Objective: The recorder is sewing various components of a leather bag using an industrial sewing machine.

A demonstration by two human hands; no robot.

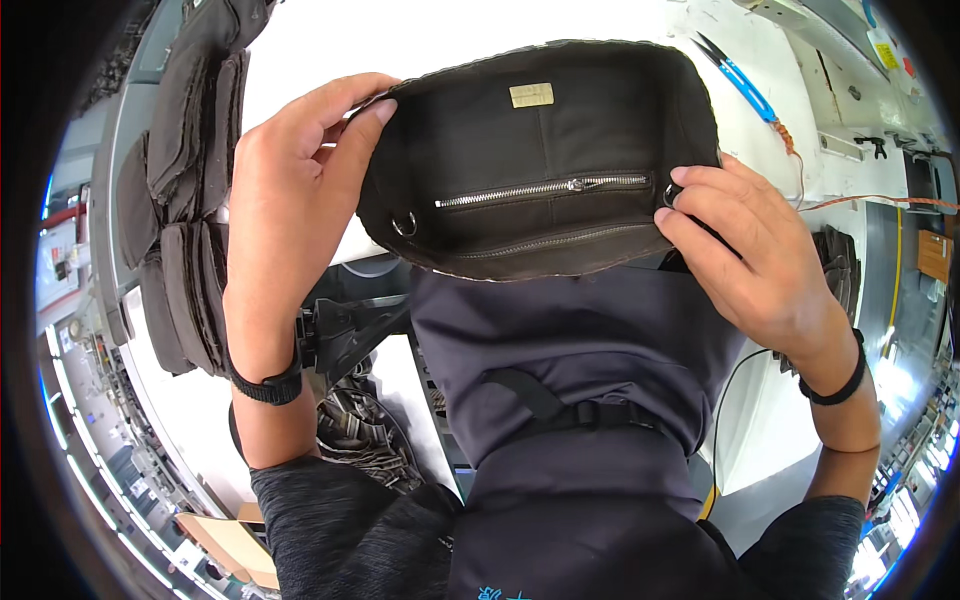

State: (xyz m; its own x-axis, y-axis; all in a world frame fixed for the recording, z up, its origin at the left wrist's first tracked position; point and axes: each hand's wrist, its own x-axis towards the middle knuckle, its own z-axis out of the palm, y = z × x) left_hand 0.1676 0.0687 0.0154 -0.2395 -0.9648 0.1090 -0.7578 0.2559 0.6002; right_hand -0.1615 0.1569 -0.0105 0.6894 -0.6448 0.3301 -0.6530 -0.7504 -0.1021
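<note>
Between my hands is a dark brown bag body [480,125], its mouth turned toward me so the lining shows. A pale rectangular label [531,95] sits on the far inner wall. Lower down runs a silver zipper [540,191], its pull near the right end; a second zipper line lies closer to the near rim. My left hand [320,150] pinches the upper left rim between thumb and fingers. With fingers closed on the right edge, my right hand [745,235] holds the bag beside a metal ring [671,194]. Another D-ring [405,225] hangs at the left inside.
Dark stacked bag pieces [185,200] lie along the table's left side. Blue-handled thread snips [740,82] with an orange cord rest on the white table [440,32] at the far right. Below left is a heap of scraps [365,435]; a cardboard box [225,545] stands farther down.
</note>
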